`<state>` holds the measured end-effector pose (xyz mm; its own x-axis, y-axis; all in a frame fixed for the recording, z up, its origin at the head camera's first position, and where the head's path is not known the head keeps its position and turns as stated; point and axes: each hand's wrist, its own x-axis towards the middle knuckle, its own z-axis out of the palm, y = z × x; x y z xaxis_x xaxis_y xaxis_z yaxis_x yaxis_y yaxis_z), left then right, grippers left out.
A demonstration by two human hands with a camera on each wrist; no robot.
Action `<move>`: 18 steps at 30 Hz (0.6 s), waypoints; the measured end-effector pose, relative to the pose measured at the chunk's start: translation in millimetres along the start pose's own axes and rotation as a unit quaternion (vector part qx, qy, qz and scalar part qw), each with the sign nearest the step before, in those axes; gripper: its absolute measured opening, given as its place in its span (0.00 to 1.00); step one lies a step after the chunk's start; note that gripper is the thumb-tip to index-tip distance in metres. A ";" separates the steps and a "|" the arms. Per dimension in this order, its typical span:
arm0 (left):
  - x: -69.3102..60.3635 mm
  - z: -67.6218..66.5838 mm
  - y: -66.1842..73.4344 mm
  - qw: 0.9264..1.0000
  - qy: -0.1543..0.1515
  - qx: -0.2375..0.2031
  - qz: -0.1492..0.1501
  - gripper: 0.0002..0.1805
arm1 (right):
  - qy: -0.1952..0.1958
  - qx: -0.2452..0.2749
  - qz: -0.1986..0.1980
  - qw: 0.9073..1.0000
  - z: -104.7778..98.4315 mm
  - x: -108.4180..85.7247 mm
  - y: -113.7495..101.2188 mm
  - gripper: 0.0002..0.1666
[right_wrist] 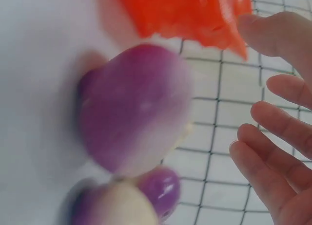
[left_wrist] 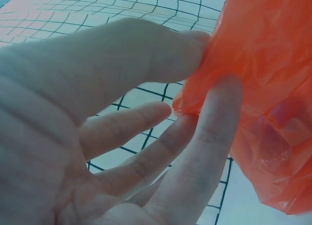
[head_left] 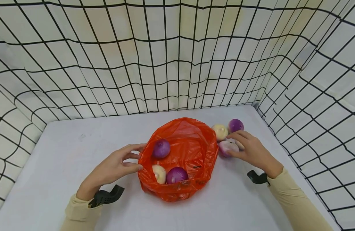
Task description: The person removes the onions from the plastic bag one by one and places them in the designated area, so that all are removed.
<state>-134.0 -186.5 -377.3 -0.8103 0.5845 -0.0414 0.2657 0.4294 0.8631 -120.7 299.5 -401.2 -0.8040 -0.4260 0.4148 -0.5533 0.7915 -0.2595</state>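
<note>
A red plastic bag [head_left: 180, 192] lies wide open on the white table, with purple onions [head_left: 161, 148] and a pale onion [head_left: 159, 174] inside. My left hand [head_left: 117, 165] pinches the bag's left rim; in the left wrist view, the thumb and a finger of that hand [left_wrist: 146, 137] meet the red plastic [left_wrist: 268, 49]. To the right of the bag, my right hand [head_left: 249, 149] is over a pink-and-white onion [head_left: 227, 148], fingers spread around it. In the right wrist view, the fingers of this hand [right_wrist: 278, 132] are extended and stand apart from a large purple-white onion [right_wrist: 136, 108].
Behind the pink-and-white onion are a pale onion [head_left: 219, 132] and a purple one [head_left: 235, 125], near the bag's right side. Another pale one is partly hidden by my right hand. Black netting [head_left: 178, 61] over white sheeting borders the table [head_left: 117, 221] at the back and sides.
</note>
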 end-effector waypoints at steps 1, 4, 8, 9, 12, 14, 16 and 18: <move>-0.1 -0.2 0.2 1.000 0.001 0.000 0.000 0.35 | 0.002 0.004 -0.003 1.000 -1.1 2.2 -3.1 0.32; -0.6 -1.0 1.1 1.000 0.001 0.001 0.004 0.35 | 0.005 0.026 -0.014 1.000 -3.4 8.6 -13.3 0.31; -0.9 -0.7 2.7 1.000 0.001 0.002 0.007 0.35 | -0.002 0.057 -0.028 0.998 -2.3 17.1 -27.7 0.31; -0.8 -0.5 2.8 1.000 0.001 0.002 0.006 0.35 | -0.005 0.060 -0.031 0.998 -1.8 19.2 -31.5 0.30; -0.7 0.4 3.3 1.000 0.003 0.004 -0.001 0.35 | -0.015 0.079 -0.037 0.996 0.9 25.4 -42.8 0.30; -0.7 1.0 3.1 1.000 0.003 0.002 -0.004 0.36 | -0.025 0.088 -0.036 0.995 3.3 29.1 -50.1 0.30; -1.2 1.0 2.7 1.000 0.002 0.001 -0.002 0.35 | -0.042 0.097 -0.030 0.994 5.7 32.4 -57.4 0.30; -2.1 0.6 3.1 1.000 0.001 -0.003 0.004 0.35 | -0.060 0.102 -0.025 0.993 8.9 35.4 -64.0 0.30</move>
<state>-131.2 -185.9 -374.8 -0.8095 0.5861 -0.0341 0.2688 0.4217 0.8660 -115.7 229.9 -377.7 -0.7878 -0.5214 0.3280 -0.6160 0.6685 -0.4167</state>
